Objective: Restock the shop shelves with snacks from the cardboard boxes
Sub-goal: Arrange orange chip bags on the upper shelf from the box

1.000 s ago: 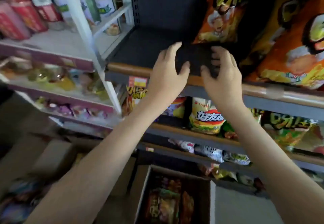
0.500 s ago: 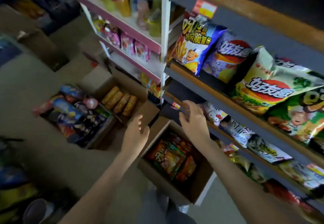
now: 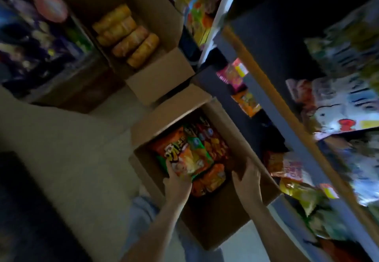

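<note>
left hand (image 3: 177,181): gripping orange snack bag (image 3: 181,155) in cardboard box (image 3: 215,220) | right hand (image 3: 247,176): fingers relaxed, empty, beside box's right wall

The box (image 3: 215,227) is matt cardboard (bags (image 3: 190,155): glossy plastic).

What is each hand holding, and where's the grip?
Left hand grips the orange snack bag by its near edge, inside the cardboard box. Right hand hangs over the box, fingers loosely curled, apparently holding nothing.
</note>
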A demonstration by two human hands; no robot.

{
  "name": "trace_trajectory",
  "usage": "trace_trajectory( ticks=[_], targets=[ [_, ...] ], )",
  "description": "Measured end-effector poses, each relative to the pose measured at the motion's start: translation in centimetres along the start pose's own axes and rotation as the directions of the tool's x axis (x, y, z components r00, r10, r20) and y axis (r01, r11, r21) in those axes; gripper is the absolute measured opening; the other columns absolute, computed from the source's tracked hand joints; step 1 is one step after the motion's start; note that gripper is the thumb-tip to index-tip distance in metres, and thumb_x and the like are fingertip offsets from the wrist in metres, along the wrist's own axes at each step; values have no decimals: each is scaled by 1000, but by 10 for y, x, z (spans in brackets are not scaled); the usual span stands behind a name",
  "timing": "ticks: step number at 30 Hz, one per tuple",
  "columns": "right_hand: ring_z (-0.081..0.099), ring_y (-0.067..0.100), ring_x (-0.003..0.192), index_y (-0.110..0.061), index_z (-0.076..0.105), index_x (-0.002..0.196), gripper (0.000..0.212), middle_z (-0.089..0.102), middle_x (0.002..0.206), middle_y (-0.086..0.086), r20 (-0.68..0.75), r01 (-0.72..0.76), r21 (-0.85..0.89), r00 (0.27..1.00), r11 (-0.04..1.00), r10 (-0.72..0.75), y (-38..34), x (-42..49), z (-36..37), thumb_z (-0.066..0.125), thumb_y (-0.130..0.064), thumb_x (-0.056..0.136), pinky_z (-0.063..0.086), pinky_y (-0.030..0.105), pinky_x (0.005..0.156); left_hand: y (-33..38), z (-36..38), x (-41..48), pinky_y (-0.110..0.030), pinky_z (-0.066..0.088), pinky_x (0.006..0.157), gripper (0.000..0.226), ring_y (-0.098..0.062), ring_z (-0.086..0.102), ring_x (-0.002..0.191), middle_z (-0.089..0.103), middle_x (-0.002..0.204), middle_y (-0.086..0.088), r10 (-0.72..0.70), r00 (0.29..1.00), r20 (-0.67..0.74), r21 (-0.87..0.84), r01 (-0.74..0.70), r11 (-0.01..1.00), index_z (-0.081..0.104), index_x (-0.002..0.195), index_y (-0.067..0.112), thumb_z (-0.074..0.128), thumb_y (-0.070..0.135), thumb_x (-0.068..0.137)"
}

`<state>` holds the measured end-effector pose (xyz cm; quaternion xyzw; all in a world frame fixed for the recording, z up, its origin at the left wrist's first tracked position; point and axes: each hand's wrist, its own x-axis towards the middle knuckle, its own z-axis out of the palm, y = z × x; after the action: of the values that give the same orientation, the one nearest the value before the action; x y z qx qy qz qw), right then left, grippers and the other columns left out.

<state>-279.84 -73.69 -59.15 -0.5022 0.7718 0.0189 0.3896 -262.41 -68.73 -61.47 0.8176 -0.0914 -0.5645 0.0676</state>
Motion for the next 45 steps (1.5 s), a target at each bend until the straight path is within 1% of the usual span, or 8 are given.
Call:
trace_trajectory(
  ticks=[5,14,21,28,31,35,37,45],
  targets=[
    [25,22,142,-19,17,153,80,30,151,7,178,69,-153,983,986,-42,59,74,65,66,-18,89,30,39,111,-6,78,95,-52,43,99,107,-45,36,130,14,152,-21,-216,976,-36,-211,204,956,-15,150,38,67,50,83],
    [27,23,140,-22,10,151,89,25,153,7,297,75,-289,955,954,15,100,125,128,68,-10,85,34,40,108,-3,124,173,-55,14,115,137,-44,11,142,-1,155,-25,-320,897,-303,-208,266,941,-32,144,34,67,78,60],
    [19,25,142,-21,13,150,87,23,153,8,282,126,-231,958,965,-58,91,108,109,70,-14,85,28,44,113,-8,109,136,-53,34,102,114,-42,39,123,31,138,-21,-134,938,-320,-195,73,978,-15,149,36,71,49,76],
    [16,24,144,-18,11,152,84,20,157,7,395,353,-366,897,861,-199,79,94,90,65,-14,88,22,42,116,0,57,58,-54,42,99,116,-39,44,119,33,133,-16,187,968,-168,84,-175,981,-13,147,43,74,53,72],
    [17,24,144,-15,13,152,81,22,155,8,526,509,-471,818,720,-234,86,105,102,63,-14,88,18,37,117,-2,28,42,-51,47,95,111,-34,48,115,34,130,-11,313,936,-162,77,-304,949,-12,145,49,73,55,73],
    [14,26,146,-16,9,153,83,20,157,7,731,745,-614,661,260,-168,112,119,133,61,-27,89,6,40,120,-3,13,34,-46,51,94,106,-26,50,114,34,130,-4,348,929,-123,69,-342,937,-8,144,53,72,56,74],
    [8,27,148,-18,1,154,82,12,161,7,747,755,-649,656,97,-107,120,125,145,54,-31,93,2,45,120,-3,13,35,-45,51,94,105,-25,49,115,34,129,-3,354,927,-125,73,-347,935,-7,143,54,72,57,74],
    [14,32,145,-23,1,154,67,7,160,13,699,688,-714,711,-132,-74,126,147,161,38,-36,100,7,42,118,-6,15,52,-41,48,95,104,-26,48,118,34,135,-8,339,937,-84,8,-339,941,-2,147,51,74,50,76]
  ],
)
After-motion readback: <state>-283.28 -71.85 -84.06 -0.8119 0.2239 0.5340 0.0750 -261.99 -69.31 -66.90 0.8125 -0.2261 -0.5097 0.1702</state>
